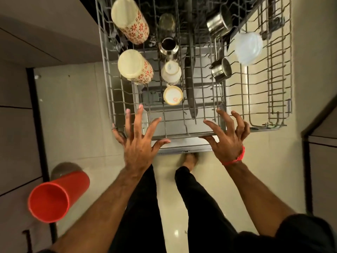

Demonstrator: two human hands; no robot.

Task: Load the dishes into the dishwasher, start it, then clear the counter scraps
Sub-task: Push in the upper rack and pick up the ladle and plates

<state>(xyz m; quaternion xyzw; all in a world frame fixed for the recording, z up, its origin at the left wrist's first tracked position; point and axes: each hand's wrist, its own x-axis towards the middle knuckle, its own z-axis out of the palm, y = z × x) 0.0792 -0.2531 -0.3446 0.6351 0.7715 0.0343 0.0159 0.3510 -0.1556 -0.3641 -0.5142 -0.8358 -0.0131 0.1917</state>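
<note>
A grey wire dishwasher rack is pulled out over the open door below me. It holds two flowered cream jars, steel cups, small white cups, a long dark knife and a clear plastic lid. My left hand is spread with straight fingers at the rack's front edge, its fingertips over the wires. My right hand, with a red thread at the wrist, reaches the front edge with loosely bent fingers. Neither hand holds anything.
A red plastic tumbler stands on the tiled floor at the lower left by a cabinet. Cabinet fronts line both sides. My legs in dark trousers and a bare foot are under the rack's front.
</note>
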